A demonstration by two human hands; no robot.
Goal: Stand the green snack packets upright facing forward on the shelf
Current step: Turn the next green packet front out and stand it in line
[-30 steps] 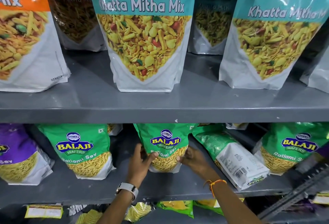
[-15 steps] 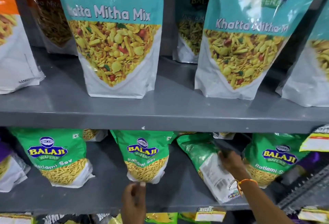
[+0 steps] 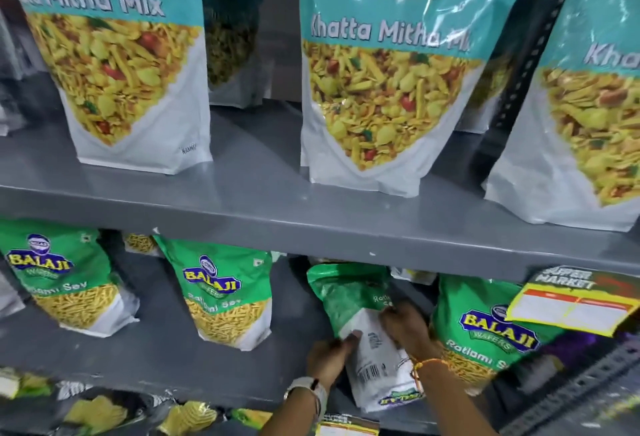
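Note:
On the lower grey shelf [image 3: 166, 352] a green Ratlami Sev packet [image 3: 349, 300] leans with its back side and barcode toward me. My left hand [image 3: 327, 357] grips its left edge and my right hand [image 3: 407, 330] grips its right edge. Three more green packets stand upright facing forward: one at the far left [image 3: 65, 279], one in the middle [image 3: 225, 293], and one [image 3: 485, 328] just right of my hands.
Large teal Khatta Mitha Mix pouches [image 3: 388, 82] stand on the upper shelf [image 3: 263, 217]. A yellow and orange price tag [image 3: 571, 304] hangs at right over the green packet there. A perforated metal upright [image 3: 540, 40] rises at right. Smaller snack packs [image 3: 100, 411] lie below.
My left hand has moved right from the shelf's front edge onto the backward-facing packet. Both hands now hold it. The view has shifted right and closer.

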